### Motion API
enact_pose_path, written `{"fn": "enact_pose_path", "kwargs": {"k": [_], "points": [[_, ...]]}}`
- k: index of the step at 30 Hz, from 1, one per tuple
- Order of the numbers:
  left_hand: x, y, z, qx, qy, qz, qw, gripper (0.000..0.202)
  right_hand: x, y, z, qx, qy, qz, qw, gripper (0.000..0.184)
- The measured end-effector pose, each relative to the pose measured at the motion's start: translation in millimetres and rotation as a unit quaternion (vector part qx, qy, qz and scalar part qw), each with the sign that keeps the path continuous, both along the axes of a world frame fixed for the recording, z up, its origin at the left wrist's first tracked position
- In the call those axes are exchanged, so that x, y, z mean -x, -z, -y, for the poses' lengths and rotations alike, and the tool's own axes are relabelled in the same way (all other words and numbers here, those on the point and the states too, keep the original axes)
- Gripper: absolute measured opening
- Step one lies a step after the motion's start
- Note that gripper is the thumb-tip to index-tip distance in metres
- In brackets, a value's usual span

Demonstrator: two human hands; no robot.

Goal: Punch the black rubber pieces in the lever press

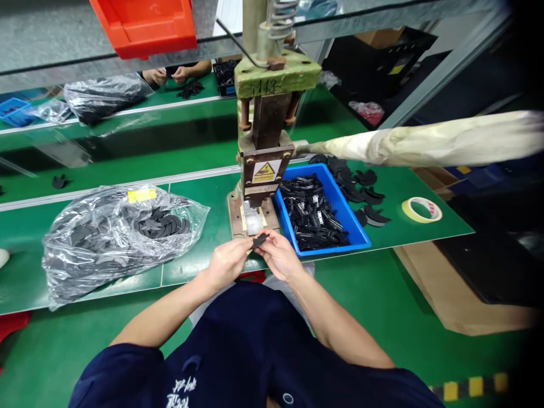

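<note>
Between my two hands is a small dark, flat part (pixel 259 241), just in front of the hand press (pixel 266 164). My left hand (pixel 229 259) pinches its left side, and my right hand (pixel 279 254) grips its right side. The fingers cover much of it, so its full outline is hidden. Behind the part lies the base of the press with a pale block (pixel 253 220) on it. Right of the press, a blue bin (pixel 357 238) holds many narrow black parts (pixel 312 212). To the left lies a clear plastic bag (pixel 123 243) full of dark curved pieces.
The press's wrapped lever (pixel 425 139) sticks out far to the right. Loose dark curved pieces (pixel 369 195) and a tape roll (pixel 422 209) lie beyond the bin. An orange bin (pixel 147 28) hangs over the back. Across the bench, another person's hands (pixel 168 75) handle small parts.
</note>
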State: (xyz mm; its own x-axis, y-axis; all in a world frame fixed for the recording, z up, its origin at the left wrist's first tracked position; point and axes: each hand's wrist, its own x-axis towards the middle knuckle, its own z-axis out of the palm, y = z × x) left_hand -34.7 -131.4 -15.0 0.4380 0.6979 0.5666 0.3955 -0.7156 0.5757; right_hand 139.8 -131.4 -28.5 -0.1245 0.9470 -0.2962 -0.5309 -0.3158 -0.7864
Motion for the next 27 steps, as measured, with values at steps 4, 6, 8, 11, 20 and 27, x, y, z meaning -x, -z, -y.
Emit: {"fn": "enact_pose_path", "kwargs": {"k": [4, 6, 8, 11, 20, 27], "points": [[-3.8, -6.7, -6.7, 0.087, -0.043, 0.050, 0.994, 0.020, -0.9, -2.6, -6.0, -0.029, 0.015, 0.040, 0.999, 0.036], [-2.8, -9.0, -10.3, 0.174, -0.073, 0.119, 0.975, 0.024, -2.0, -4.7, -10.0, -0.050, 0.030, 0.065, 0.996, 0.035], [0.3, -11.2, -13.5, 0.294, -0.105, 0.221, 0.924, 0.034, -2.6, -6.6, -13.2, -0.074, 0.049, 0.094, 0.992, 0.034], [5.1, -16.7, -14.8, 0.509, -0.105, 0.352, 0.779, 0.037, 0.1, -7.4, -15.6, -0.110, 0.070, 0.138, 0.982, 0.033], [31.1, -10.1, -41.7, 0.555, -0.117, 0.417, 0.711, 0.047, 2.0, -9.3, -9.5, -0.135, 0.021, 0.233, 0.963, 0.045], [180.5, -10.9, -189.9, 0.359, -0.438, 0.402, 0.719, 0.019, -77.1, 3.9, -19.9, -0.062, 0.116, 0.431, 0.893, 0.062]]}}
